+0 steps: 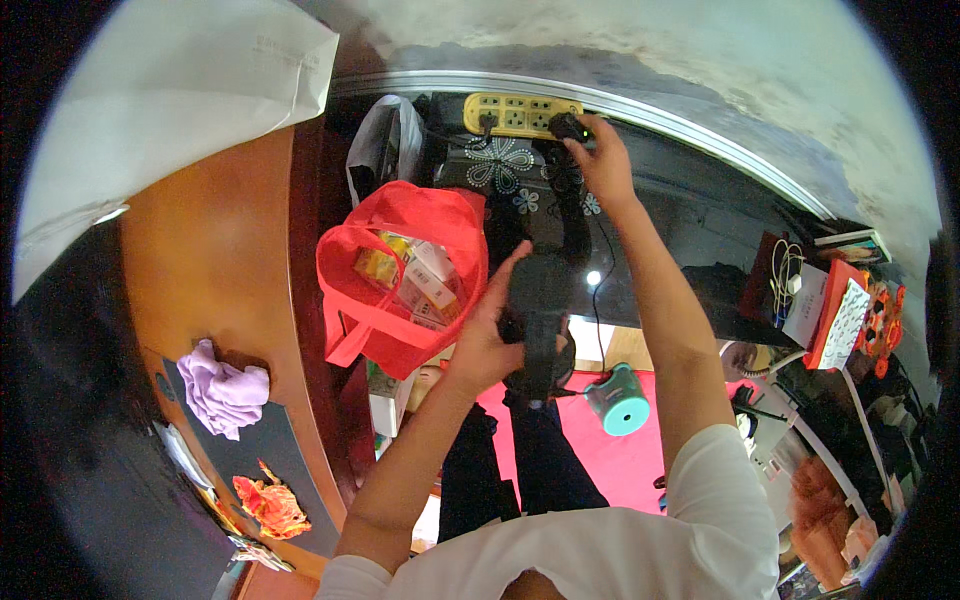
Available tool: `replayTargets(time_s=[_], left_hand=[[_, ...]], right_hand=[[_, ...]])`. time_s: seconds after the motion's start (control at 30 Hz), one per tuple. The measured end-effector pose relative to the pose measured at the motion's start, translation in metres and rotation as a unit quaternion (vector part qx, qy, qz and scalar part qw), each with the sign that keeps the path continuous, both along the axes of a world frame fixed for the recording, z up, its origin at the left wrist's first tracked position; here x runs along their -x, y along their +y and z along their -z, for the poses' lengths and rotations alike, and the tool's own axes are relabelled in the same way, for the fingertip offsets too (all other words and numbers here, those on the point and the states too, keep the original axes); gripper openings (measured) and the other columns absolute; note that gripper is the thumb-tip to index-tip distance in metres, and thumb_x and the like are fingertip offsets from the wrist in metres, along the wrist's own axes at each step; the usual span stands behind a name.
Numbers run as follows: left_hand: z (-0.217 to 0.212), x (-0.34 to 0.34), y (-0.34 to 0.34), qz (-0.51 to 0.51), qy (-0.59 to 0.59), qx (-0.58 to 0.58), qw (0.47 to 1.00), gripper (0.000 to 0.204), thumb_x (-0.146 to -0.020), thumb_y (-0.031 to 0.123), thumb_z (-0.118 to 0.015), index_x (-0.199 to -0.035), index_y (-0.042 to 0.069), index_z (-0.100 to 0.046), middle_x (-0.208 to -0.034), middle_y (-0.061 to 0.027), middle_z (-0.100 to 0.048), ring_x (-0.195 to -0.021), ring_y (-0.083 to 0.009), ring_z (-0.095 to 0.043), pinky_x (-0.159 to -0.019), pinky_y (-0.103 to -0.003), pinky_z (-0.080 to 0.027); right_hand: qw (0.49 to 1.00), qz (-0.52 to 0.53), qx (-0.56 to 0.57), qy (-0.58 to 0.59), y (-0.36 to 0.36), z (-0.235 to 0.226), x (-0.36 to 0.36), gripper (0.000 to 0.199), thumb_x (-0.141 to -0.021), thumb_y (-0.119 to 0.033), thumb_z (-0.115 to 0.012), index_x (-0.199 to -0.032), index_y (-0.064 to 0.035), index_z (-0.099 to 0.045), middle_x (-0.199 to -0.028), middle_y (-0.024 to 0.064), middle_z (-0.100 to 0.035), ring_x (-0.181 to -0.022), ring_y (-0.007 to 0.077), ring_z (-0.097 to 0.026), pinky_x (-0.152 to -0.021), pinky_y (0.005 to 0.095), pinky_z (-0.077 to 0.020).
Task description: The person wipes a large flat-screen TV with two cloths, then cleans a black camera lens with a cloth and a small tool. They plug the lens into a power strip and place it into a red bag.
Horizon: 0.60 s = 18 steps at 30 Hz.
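My right hand (598, 152) reaches far forward and grips a black plug (568, 126) at a yellow power strip (515, 113) lying on the dark surface. A black cord runs from the plug back toward me. My left hand (487, 330) holds a black appliance (540, 310), upright in front of my chest, with fingers wrapped around its left side. Just left of that hand stands a red fabric bag (400, 270), open at the top, with several yellow and white packets inside.
A curved wooden table (215, 250) is at the left, with a purple cloth (222, 388), an orange crumpled piece (270, 505) and a large white bag (170, 100). A teal round object (618, 400) sits on a pink mat (600, 460). Cluttered shelves stand at the right.
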<state>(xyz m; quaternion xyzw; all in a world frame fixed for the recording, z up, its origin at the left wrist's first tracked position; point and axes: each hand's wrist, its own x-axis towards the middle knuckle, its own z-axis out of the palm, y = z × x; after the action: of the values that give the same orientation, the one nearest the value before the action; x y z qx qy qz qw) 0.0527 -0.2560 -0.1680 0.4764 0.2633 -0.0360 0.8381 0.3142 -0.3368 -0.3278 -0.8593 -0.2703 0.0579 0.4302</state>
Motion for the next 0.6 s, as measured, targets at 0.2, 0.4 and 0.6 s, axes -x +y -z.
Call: replayTargets(time_s=[0.2, 0.4, 0.6], left_hand=[[0.013, 0.005, -0.012, 0.024, -0.014, -0.036, 0.999, 0.095, -0.067, 0.005, -0.086, -0.148, 0.006, -0.037, -0.133, -0.0082, -0.057, -0.117, -0.0182, -0.058, -0.104, -0.034, -0.044], [0.024, 0.015, -0.016, -0.001, 0.027, 0.0, 1.0, 0.088, -0.066, 0.019, -0.091, -0.139, 0.005, -0.044, -0.127, -0.0108, -0.059, -0.115, -0.0211, -0.059, -0.1, -0.037, -0.048], [0.024, 0.018, -0.011, 0.008, 0.036, -0.019, 0.999, 0.085, -0.067, 0.02, -0.091, -0.136, 0.006, -0.046, -0.118, -0.0095, -0.063, -0.109, -0.0209, -0.061, -0.096, -0.037, -0.05]], right_hand=[[0.987, -0.044, 0.06, -0.14, 0.023, 0.002, -0.016, 0.034, -0.08, -0.008, -0.075, -0.113, -0.006, -0.065, -0.107, 0.0145, -0.063, -0.1, 0.0363, -0.061, -0.081, 0.0414, -0.0536], [0.989, -0.071, 0.091, -0.092, 0.024, 0.011, -0.023, 0.041, -0.072, -0.006, -0.076, -0.112, -0.0092, -0.068, -0.108, 0.012, -0.063, -0.106, 0.036, -0.057, -0.093, 0.0431, -0.0472], [0.974, -0.123, 0.13, -0.137, 0.034, 0.002, -0.026, 0.036, -0.075, -0.007, -0.074, -0.11, -0.0094, -0.069, -0.109, 0.0105, -0.063, -0.106, 0.0348, -0.057, -0.094, 0.0427, -0.0481]])
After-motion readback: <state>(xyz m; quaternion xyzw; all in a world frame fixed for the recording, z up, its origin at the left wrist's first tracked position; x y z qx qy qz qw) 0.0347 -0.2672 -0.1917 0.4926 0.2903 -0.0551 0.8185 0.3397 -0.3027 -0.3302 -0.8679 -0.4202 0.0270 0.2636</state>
